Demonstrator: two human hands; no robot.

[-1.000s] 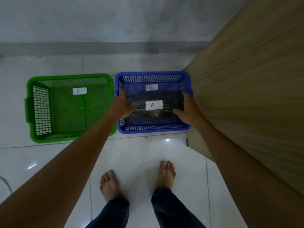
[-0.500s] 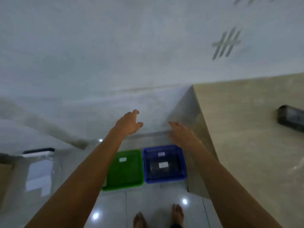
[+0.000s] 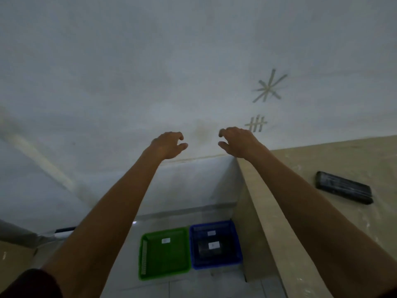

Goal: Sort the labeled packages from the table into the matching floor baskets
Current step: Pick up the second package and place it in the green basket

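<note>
Far below on the floor, a blue basket [image 3: 236, 258] holds a dark package [image 3: 204, 250] with a white label. A green basket [image 3: 150, 274] stands to its left, holding only its own white label. A second dark package [image 3: 343, 187] lies on the beige table [image 3: 322, 244] at the right. My left hand [image 3: 168, 145] and my right hand [image 3: 238, 141] are raised in front of the wall, well above the baskets. Both hold nothing, with fingers loosely curled and apart.
A pale wall [image 3: 129, 72] fills the upper view, with tape marks [image 3: 268, 87] on it at the right. The table's left edge runs down beside the blue basket. A glossy tiled floor [image 3: 193, 284] surrounds the baskets.
One second ago both hands held the labeled package low in the blue basket. They have let it go and risen, and the view has tilted up toward the wall and table.
</note>
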